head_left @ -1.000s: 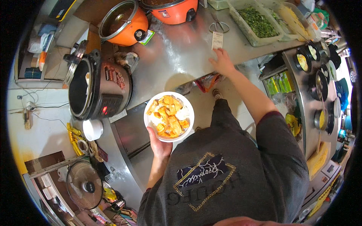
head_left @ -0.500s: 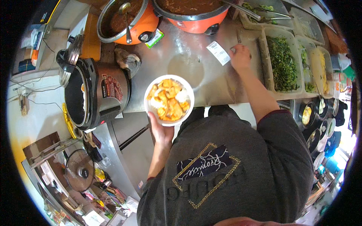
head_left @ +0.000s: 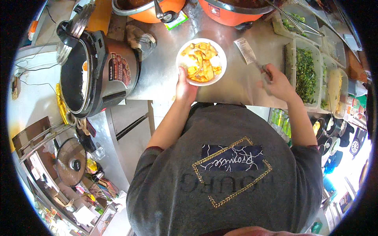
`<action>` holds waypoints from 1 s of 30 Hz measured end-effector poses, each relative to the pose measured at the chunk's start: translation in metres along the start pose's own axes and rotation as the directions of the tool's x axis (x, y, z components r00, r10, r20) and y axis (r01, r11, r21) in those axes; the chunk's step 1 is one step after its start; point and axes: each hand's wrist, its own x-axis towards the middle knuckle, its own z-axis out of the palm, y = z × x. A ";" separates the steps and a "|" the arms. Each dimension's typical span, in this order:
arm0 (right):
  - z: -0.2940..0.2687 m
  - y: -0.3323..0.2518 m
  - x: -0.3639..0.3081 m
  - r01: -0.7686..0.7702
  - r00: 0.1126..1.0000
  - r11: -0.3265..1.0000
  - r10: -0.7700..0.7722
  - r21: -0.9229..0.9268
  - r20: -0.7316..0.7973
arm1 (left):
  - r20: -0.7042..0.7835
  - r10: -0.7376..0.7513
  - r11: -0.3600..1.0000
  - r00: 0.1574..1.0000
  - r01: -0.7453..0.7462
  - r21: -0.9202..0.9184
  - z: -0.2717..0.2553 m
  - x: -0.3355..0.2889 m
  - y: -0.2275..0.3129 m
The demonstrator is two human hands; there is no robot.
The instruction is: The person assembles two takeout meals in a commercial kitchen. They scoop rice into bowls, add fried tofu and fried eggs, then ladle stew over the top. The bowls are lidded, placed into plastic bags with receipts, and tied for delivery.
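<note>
A round white bowl (head_left: 223, 67) of white rice topped with orange-yellow cooked pieces is held over the steel counter by my left hand (head_left: 186, 87). The thumb lies along its side, and the other fingers are hidden beneath. To the right, my right hand (head_left: 278, 83) has its fingers closed around a slim metal utensil (head_left: 260, 67), blurred, so its exact kind cannot be made out. Just beyond the utensil's tip, a white printed paper slip (head_left: 245, 50) lies on the counter.
Orange round cookers (head_left: 232, 15) of brown stew stand at the far edge. On the left are a large rice cooker (head_left: 118, 70) and a crumpled cloth (head_left: 140, 40). Clear tubs of chopped greens (head_left: 305, 69) line the right, with metal tongs (head_left: 301, 28) across one.
The bowl in my left hand has moved away from my body, farther over the counter. My right hand has drawn back toward me and now holds the slim metal utensil.
</note>
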 end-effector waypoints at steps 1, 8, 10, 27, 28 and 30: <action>-0.003 -0.022 -0.008 0.051 0.995 0.993 -0.042 -0.103 0.089 | 0.012 0.001 1.000 1.000 -0.001 -0.009 -0.002 0.003 -0.001; 0.002 -0.110 0.027 0.070 0.891 0.855 0.178 -0.513 0.418 | -0.006 0.024 1.000 1.000 -0.024 0.009 -0.003 0.012 0.003; 0.007 -0.120 0.039 0.115 0.889 0.837 0.154 -0.535 0.431 | -0.036 0.084 0.994 0.996 -0.082 0.068 0.001 0.012 0.001; -0.008 -0.162 0.044 0.127 0.878 0.746 0.222 -0.654 0.424 | -0.013 0.113 0.992 0.993 -0.114 -0.053 -0.004 0.018 0.006; -0.005 -0.164 0.044 0.138 0.878 0.747 0.212 -0.651 0.430 | -0.020 0.118 0.992 0.993 -0.119 -0.051 -0.004 0.019 0.006; 0.004 -0.168 0.047 0.133 0.879 0.748 0.214 -0.650 0.427 | -0.043 0.121 0.992 0.992 -0.122 -0.031 -0.003 0.020 0.004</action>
